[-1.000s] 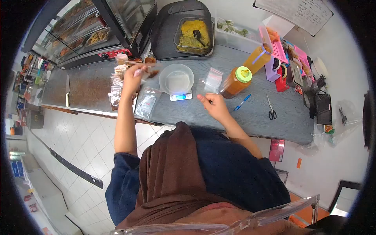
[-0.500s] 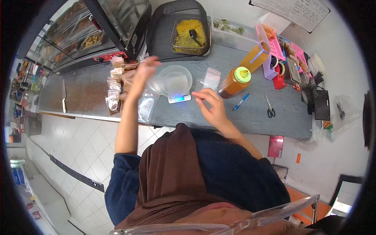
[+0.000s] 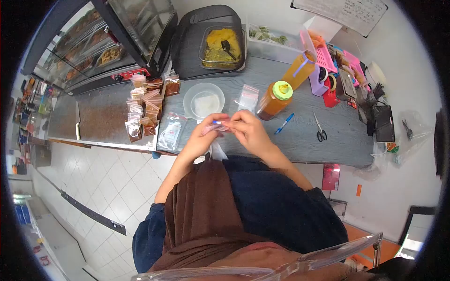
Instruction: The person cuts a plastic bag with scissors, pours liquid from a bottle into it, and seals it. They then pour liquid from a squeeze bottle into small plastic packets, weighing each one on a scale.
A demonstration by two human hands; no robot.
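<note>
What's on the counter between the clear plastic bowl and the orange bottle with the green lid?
An empty clear zip bag, seen in the head view.

Left hand [image 3: 202,135] left the bowl [image 3: 204,100] (now uncovered), joining right hand [image 3: 248,130].

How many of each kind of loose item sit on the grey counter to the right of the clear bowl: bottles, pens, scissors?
Orange sauce bottles: 2, one with a green lid and one taller
Blue pens: 1
Scissors: 1
Total: 4
</note>
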